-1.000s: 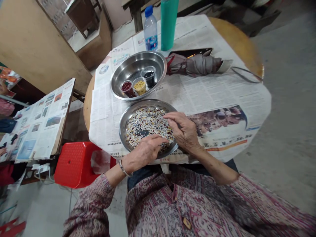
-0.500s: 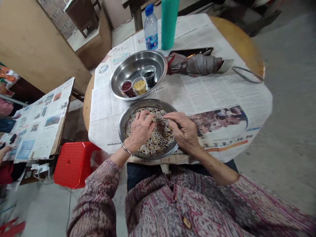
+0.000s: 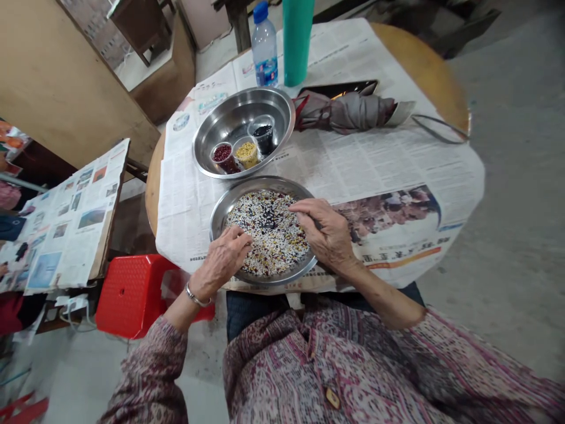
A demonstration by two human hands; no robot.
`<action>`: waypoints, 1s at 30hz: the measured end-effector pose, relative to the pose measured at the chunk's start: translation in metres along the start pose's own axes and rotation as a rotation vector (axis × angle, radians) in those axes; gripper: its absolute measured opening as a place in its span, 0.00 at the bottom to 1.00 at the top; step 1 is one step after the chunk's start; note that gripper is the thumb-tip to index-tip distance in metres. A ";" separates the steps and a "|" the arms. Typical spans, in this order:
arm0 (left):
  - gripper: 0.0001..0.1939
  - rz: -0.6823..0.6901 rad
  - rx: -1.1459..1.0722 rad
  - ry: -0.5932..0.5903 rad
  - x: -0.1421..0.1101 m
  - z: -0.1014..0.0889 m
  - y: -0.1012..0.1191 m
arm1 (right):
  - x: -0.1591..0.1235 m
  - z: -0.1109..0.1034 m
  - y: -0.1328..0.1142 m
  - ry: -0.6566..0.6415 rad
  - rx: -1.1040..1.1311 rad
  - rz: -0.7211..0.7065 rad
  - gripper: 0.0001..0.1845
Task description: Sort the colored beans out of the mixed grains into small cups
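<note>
A steel basin (image 3: 223, 207) near the table's front edge holds mixed white, yellow, dark red and black grains (image 3: 276, 253). My left hand (image 3: 225, 256) is over its left side, fingers curled together; whatever they may hold is hidden. Above the right rim is my right hand (image 3: 325, 232), closed in a pinch, its thumb close under the forefinger; anything held is too small to make out. Behind, a larger steel basin (image 3: 233, 112) contains three clear cups: one with red beans (image 3: 222, 154), one with yellow grains (image 3: 247, 153), one with black beans (image 3: 263, 132).
Newspaper (image 3: 322, 168) covers the round table. Toward the back stand a water bottle (image 3: 265, 47) and a green bottle (image 3: 297, 44). A folded grey umbrella (image 3: 353, 110) lies beside a dark phone-like object (image 3: 339, 90). A red stool (image 3: 130, 294) is at the left.
My left hand has moved left and toward me, from the middle of the grains to the basin's left side. The grains, heaped before, now lie flatter. My right hand has barely moved.
</note>
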State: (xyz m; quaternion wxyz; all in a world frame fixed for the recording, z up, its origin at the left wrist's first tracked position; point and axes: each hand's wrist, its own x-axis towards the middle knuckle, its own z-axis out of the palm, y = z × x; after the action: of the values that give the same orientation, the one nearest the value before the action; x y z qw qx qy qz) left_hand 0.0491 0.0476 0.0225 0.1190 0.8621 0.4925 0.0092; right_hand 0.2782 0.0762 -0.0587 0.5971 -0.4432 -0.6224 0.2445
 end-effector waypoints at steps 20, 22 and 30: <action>0.15 -0.060 -0.080 0.197 0.056 0.021 0.009 | -0.003 0.001 0.004 0.002 -0.001 -0.019 0.11; 0.20 -0.055 -0.048 0.245 0.060 0.023 0.006 | -0.003 0.001 0.003 0.006 -0.004 0.000 0.12; 0.36 0.250 0.027 0.049 0.077 0.043 0.030 | -0.004 0.001 0.002 0.010 0.022 0.036 0.19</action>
State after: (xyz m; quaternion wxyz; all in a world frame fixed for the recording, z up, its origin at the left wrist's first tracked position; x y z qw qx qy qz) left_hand 0.1201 0.0902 -0.0205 0.0932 0.9179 0.3838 0.0384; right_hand 0.2773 0.0742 -0.0624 0.6007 -0.4489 -0.6084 0.2599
